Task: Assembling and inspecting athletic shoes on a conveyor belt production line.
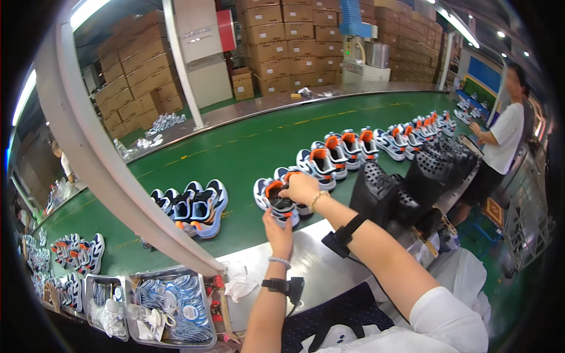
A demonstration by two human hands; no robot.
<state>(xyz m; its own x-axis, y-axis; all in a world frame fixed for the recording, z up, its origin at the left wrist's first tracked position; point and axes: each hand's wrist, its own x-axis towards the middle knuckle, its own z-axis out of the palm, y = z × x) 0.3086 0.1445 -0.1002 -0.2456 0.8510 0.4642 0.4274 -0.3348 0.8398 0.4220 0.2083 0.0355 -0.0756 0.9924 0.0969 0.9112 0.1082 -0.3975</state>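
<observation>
Just ahead of me at the near edge of the green belt is a white and navy sneaker (261, 194) with an orange lining. My left hand (278, 234) grips its near end, fingers closed against it. My right hand (301, 189) reaches over from the right, its fingers bent into the sneaker's opening; the fingertips are partly hidden there. Another sneaker sits close behind, largely covered by my right hand. To the right, a row of similar orange-lined sneakers (321, 160) runs away along the belt. Several sneakers with blue and black insides (203, 206) stand to the left.
A slanting white post (118, 170) crosses the left side. Clear trays (203, 294) of blue-white laces stand at lower left. Black shapes with round holes (376, 188) line the belt's right edge. A person (503, 126) stands far right. Cartons (263, 38) are stacked behind the green belt (247, 141).
</observation>
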